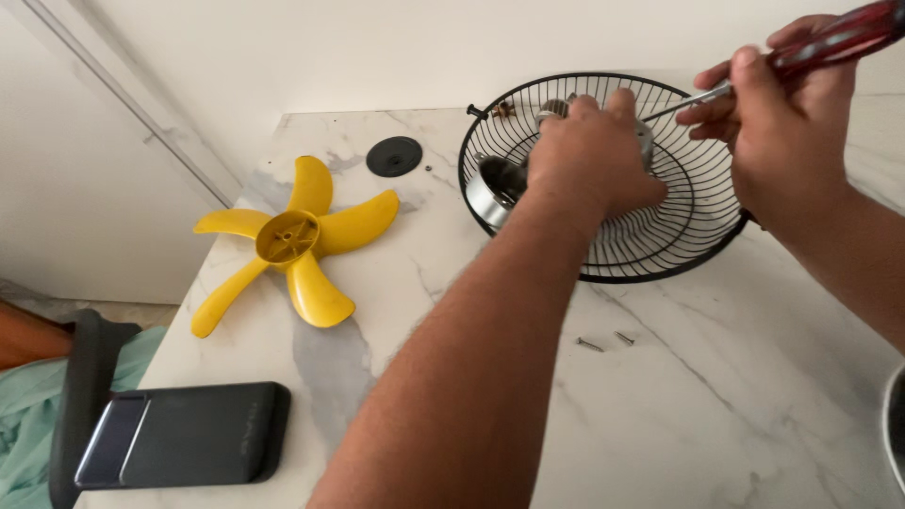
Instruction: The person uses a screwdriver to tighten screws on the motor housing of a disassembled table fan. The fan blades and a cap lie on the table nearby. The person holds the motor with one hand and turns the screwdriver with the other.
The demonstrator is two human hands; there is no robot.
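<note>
1. The left hand [592, 155] is pressing down inside the black wire grille [660, 236], fingers [622, 102] curled over a silver motor [495, 193] at the grille's centre — how tightly they are gripping it cannot be told, since the hand is hiding the contact.
2. The right hand [787, 132] is hovering just right of the left fingers, closed around the red handle of a screwdriver [830, 40]; the metal shaft is pointing down-left towards the left fingertips and the motor.
3. The grille is lying on the marble worktop [707, 415], tilted slightly, with the motor poking out under the left wrist.
4. Two small screws [603, 341] are lying on the worktop, nearer the viewer than the left fingers and below the grille's rim.
5. Well to the left of both hands, a yellow fan blade [287, 240] is lying flat — a round black cap [393, 155] is sitting beyond it.
6. A dark phone [179, 435] is resting at the worktop's near-left corner.
</note>
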